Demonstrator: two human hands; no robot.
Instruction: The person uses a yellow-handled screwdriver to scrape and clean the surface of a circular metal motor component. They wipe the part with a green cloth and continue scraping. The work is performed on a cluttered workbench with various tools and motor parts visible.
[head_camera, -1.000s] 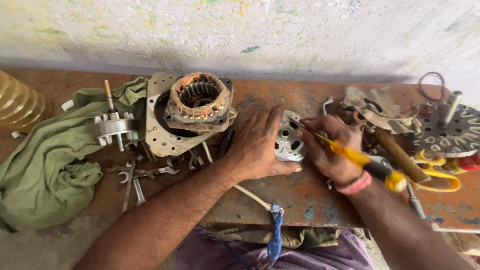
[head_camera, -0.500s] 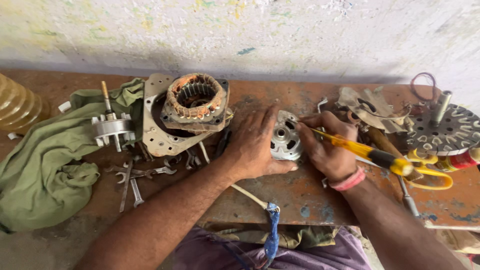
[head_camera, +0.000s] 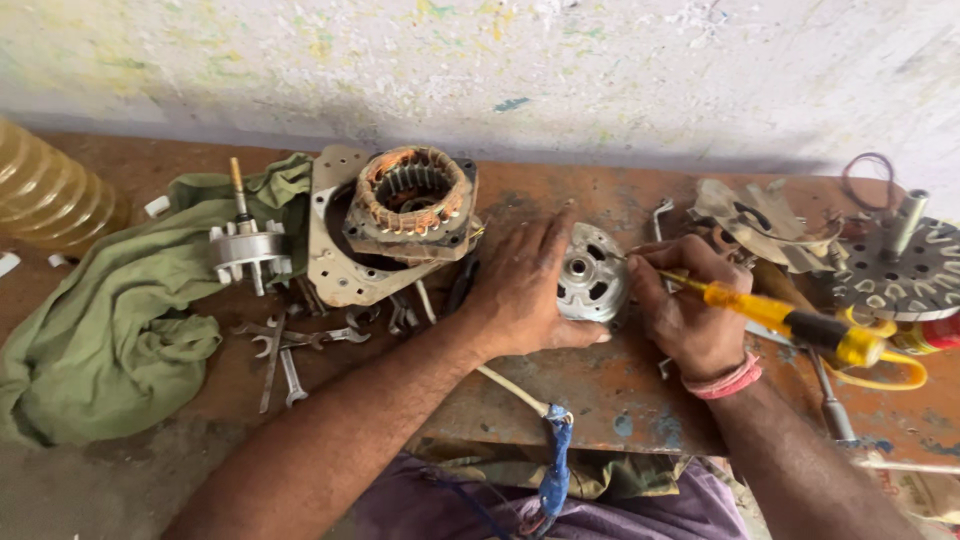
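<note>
Fingers (head_camera: 545, 250) steady housing (head_camera: 592, 272) (stator (head_camera: 412, 200), spanners (head_camera: 290, 345) beside).

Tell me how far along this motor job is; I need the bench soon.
Done: the motor is apart, with the stator on its plate and the rotor on the cloth. In hand: the left hand steadies the end cap while the right hand works a screwdriver at it. Left: parts and spanners lie scattered, nothing reassembled.
</note>
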